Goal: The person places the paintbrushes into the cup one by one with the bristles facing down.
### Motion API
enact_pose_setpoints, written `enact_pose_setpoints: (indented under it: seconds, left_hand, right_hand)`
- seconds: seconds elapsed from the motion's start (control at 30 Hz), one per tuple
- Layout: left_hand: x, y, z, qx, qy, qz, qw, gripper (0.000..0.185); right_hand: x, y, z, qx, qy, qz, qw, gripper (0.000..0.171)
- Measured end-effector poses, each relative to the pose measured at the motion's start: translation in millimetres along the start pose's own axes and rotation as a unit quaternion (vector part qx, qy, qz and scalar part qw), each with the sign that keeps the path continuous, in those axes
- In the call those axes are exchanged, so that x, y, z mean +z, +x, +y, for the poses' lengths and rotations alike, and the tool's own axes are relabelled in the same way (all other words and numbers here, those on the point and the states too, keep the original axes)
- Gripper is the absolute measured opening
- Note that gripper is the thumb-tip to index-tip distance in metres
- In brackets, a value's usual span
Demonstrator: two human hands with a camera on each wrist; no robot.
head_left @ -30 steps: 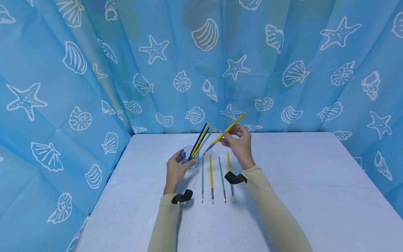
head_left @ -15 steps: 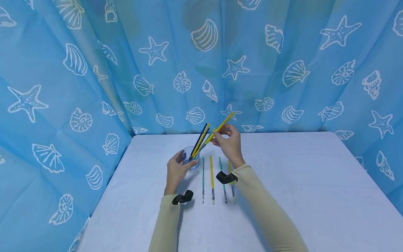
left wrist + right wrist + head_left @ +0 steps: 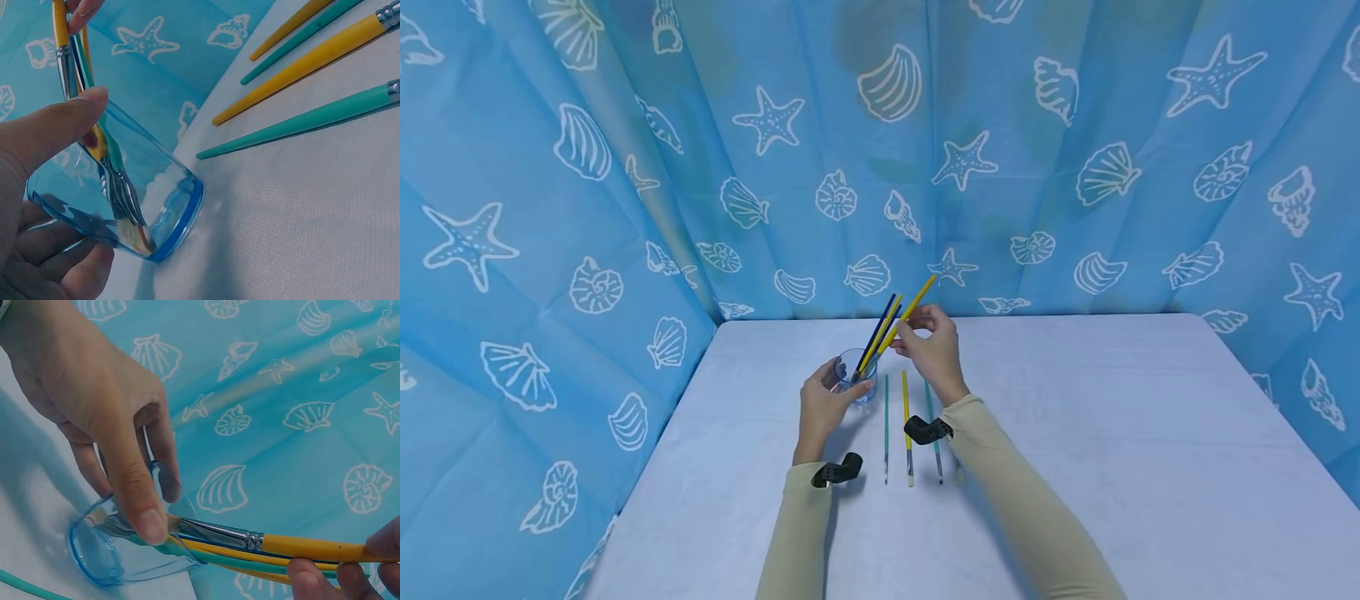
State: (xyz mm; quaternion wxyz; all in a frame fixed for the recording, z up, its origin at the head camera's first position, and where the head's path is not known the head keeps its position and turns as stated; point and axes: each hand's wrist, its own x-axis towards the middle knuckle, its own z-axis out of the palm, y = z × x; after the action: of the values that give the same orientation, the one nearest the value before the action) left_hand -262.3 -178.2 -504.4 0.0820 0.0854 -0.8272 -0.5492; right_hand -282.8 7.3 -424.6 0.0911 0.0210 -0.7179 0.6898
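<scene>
My left hand [image 3: 822,402] grips a clear blue cup [image 3: 857,387] standing on the table, thumb on its rim [image 3: 69,112]. Several brushes lean inside the cup [image 3: 134,206], bristles down. My right hand [image 3: 929,343] pinches a yellow-handled brush [image 3: 916,302] by its handle, just right of the cup. The right wrist view shows this brush [image 3: 312,547] with its metal ferrule at the cup [image 3: 112,562] mouth and its bristles inside, under my left hand [image 3: 106,419].
Three brushes lie side by side on the white table [image 3: 1112,433] below the cup: teal [image 3: 886,421], yellow [image 3: 906,400], teal [image 3: 937,458]. One more tip [image 3: 958,477] shows beside my right sleeve. A blue seashell curtain [image 3: 1075,167] closes the back and sides.
My right hand has carried the yellow brush leftward and down, from beside the cup until its bristle end entered the cup. The left hand has kept its hold on the cup.
</scene>
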Motion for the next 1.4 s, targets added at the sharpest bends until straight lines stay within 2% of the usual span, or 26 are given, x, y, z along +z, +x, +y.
enact_pose_setpoints:
  seconds: [0.5, 0.73, 1.03, 1.4]
  left_hand:
    - [0.9, -0.3, 0.3, -0.008, -0.003, 0.002, 1.0, 0.088]
    - [2.5, -0.2, 0.0, -0.003, -0.005, 0.001, 1.0, 0.085]
    - [0.8, -0.2, -0.2, 0.003, -0.005, -0.002, 1.0, 0.085]
    - [-0.5, -1.8, 0.3, 0.012, -0.012, -0.003, 0.9998, 0.084]
  right_hand:
    - [5.0, -4.0, 3.1, 0.038, -0.039, -0.019, 0.998, 0.026]
    - [0.2, -4.3, 2.6, 0.012, -0.032, -0.018, 0.999, 0.021]
    - [-16.0, -0.5, 0.6, 0.006, -0.021, -0.009, 1.0, 0.02]
    - [-50.3, -2.4, 3.5, 0.017, -0.102, 0.012, 0.995, 0.02]
